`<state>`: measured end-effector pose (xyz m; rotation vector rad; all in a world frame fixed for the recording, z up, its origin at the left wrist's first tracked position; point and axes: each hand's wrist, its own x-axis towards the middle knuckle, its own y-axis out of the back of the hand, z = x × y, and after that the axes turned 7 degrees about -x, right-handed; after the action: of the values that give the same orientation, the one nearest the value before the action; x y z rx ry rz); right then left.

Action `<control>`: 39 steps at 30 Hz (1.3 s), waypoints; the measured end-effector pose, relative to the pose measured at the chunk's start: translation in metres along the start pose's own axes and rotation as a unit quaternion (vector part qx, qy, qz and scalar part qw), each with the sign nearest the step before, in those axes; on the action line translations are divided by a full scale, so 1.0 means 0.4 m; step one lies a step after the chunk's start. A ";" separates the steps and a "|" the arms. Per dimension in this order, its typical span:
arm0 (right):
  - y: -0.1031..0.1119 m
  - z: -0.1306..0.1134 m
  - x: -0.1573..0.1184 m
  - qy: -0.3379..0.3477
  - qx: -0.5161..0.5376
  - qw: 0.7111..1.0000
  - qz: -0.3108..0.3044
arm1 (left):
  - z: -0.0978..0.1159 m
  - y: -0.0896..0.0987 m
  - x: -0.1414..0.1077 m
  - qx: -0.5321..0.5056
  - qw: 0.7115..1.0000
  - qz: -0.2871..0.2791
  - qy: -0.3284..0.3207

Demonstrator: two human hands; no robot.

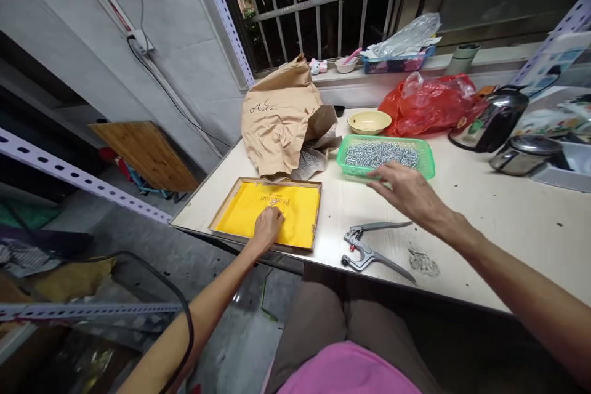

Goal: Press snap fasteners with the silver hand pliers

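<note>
My left hand (268,226) is over the yellow sheet (240,209) lying in a shallow cardboard tray (318,200). Its fingers are closed around small things at the sheet's middle, too small to make out. My right hand (406,191) hovers at the front edge of a green basket (430,163), fingers apart, with nothing visible in it. Many small silvery metal pieces (381,152) fill the basket. Hand pliers (364,252) with spread handles lie on the table between the hands, nearer the front edge.
Behind the tray stands a crumpled brown paper bag (281,123). A cream bowl (369,122), a red plastic bag (425,108), a kettle (492,120) and a metal pot (526,154) stand on the table (503,228) toward the back and right.
</note>
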<state>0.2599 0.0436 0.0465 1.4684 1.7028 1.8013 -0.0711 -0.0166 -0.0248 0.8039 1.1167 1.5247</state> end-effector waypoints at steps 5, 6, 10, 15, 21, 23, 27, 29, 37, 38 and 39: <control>-0.113 -0.163 -0.044 -0.088 0.304 0.941 -0.122 | -0.007 0.027 -0.019 -0.356 0.926 -0.068 0.107; -0.145 -0.201 -0.035 -0.119 0.379 0.904 -0.156 | -0.002 0.034 -0.025 -0.438 0.884 -0.091 0.132; -0.254 -0.336 0.023 -0.271 0.568 0.732 -0.262 | 0.023 0.061 -0.055 -0.596 0.777 -0.140 0.145; -0.305 -0.406 0.074 -0.286 0.609 0.694 -0.256 | 0.017 0.085 -0.063 -0.618 0.765 -0.111 0.141; -0.327 -0.401 0.079 -0.290 0.641 0.655 -0.274 | -0.004 0.078 -0.035 -0.632 0.749 -0.100 0.172; -0.336 -0.403 0.078 -0.294 0.644 0.654 -0.268 | -0.004 0.073 -0.032 -0.633 0.748 -0.098 0.176; -0.354 -0.416 0.082 -0.315 0.623 0.676 -0.238 | -0.003 0.065 -0.031 -0.641 0.743 -0.070 0.182; -0.357 -0.420 0.083 -0.321 0.609 0.688 -0.230 | -0.005 0.062 -0.032 -0.641 0.743 -0.040 0.187; -0.221 -0.347 0.041 -0.077 0.177 0.971 -0.138 | 0.026 0.062 -0.084 -0.566 0.817 0.029 0.106; -0.193 -0.325 0.022 -0.064 0.148 0.979 -0.123 | 0.044 0.061 -0.094 -0.574 0.812 -0.001 0.106; -0.166 -0.301 -0.004 -0.058 0.132 0.983 -0.111 | 0.065 0.057 -0.105 -0.584 0.804 -0.035 0.108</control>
<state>0.1381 -0.0109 0.0125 1.3834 2.0132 1.3925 -0.0453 -0.0516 0.0079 -0.2761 0.1656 1.8681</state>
